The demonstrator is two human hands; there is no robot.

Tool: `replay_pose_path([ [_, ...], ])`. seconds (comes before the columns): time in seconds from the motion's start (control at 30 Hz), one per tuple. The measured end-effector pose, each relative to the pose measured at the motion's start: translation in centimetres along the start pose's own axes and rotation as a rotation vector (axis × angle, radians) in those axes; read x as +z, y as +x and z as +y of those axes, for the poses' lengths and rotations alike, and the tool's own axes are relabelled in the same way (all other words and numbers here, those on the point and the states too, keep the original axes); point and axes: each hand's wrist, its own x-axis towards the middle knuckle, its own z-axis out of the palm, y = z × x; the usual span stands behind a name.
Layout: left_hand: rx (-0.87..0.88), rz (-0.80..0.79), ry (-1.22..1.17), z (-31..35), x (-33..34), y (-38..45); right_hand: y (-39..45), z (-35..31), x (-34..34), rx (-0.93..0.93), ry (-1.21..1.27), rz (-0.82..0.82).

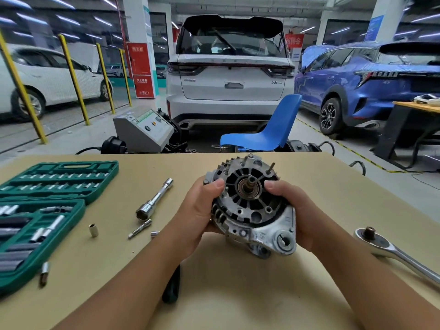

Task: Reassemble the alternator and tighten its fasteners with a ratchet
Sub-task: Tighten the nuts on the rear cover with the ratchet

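Observation:
I hold the alternator [250,206] up over the middle of the tan table [238,294], its open rear face with the shaft and bearing turned toward me. My left hand [197,210] grips its left side with the thumb on the rim. Gripping the right side is my right hand [295,210], thumb near the bearing. Long studs stick out of the housing at the top. The ratchet [390,248] lies on the table at the right, head toward the alternator, apart from both hands.
An open green socket case [42,210] fills the table's left. A long extension with a socket [153,198], a short bit [140,228] and small loose sockets [93,230] lie left of my left arm. A black handle [172,287] lies under it. Beyond the table stand a blue chair [264,129] and parked cars.

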Motion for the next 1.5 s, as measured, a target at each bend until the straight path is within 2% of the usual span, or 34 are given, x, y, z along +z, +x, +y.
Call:
replay_pose_path([
  [0.07,0.027,0.042,0.032,0.4,0.3,-0.1,0.0,0.0,0.0,-0.011,0.092,-0.048],
  [0.13,0.062,0.088,0.074,1.3,1.1,-0.5,-0.2,-0.1,0.2,-0.023,0.296,-0.124],
  [0.23,0.102,0.104,0.151,3.2,1.4,-1.0,0.2,0.3,-0.1,-0.1,0.511,0.036],
  [0.27,0.137,0.068,0.146,3.9,1.1,-1.2,0.1,0.2,0.5,-0.143,0.577,0.029],
  [0.33,0.219,-0.051,0.072,5.5,0.1,-1.5,-0.3,-0.2,2.3,-0.18,0.67,-0.201],
  [0.4,0.296,-0.131,-0.014,6.7,-0.4,-1.8,-0.5,0.1,3.3,-0.105,0.772,-0.283],
  [0.47,0.38,-0.022,0.036,6.6,-0.6,-1.8,-0.2,0.8,3.1,0.014,0.859,-0.274],
  [0.57,0.431,0.346,0.318,5.3,-0.7,-1.3,-0.5,1.4,2.5,0.061,0.95,-0.235],
  [0.6,0.387,0.358,0.351,4.8,-0.8,-1.1,-0.6,1.4,2.3,0.071,0.943,-0.212],
  [0.67,0.317,0.267,0.3,4.2,-0.2,-1.0,-0.8,1.2,1.9,0.06,0.922,-0.205],
  [0.73,0.307,0.227,0.313,3.3,0.5,-0.9,-0.9,1.0,1.4,0.036,0.93,-0.191],
  [0.8,0.307,0.194,0.3,2.2,1.3,-1.1,-0.8,0.8,1.2,-0.029,0.883,-0.097],
  [0.93,0.193,0.042,-0.03,0.3,2.5,-0.8,-0.8,-1.2,1.5,-0.29,0.743,-0.043],
  [1.0,0.23,-0.114,-0.058,-0.2,3.4,-0.6,-1.0,-2.0,1.8,-0.377,0.681,-0.066],
  [1.1,0.207,-0.093,-0.126,-0.5,4.4,-0.4,-1.4,-2.5,2.4,-0.431,0.554,-0.081],
  [1.2,0.227,-0.116,-0.272,-1.2,4.2,-0.4,-1.3,-2.6,3.2,-0.49,0.429,0.039],
  [1.37,0.311,-0.297,-0.357,-1.5,4.0,-0.7,-1.8,-1.9,3.0,-0.692,0.078,0.271],
  [1.43,0.292,-0.324,-0.394,-1.5,3.8,-0.9,-2.1,-2.0,3.7,-0.715,0.004,0.3],
  [1.5,0.201,-0.299,-0.478,-1.2,3.7,-1.0,-2.3,-1.7,4.5,-0.712,-0.06,0.36],
])
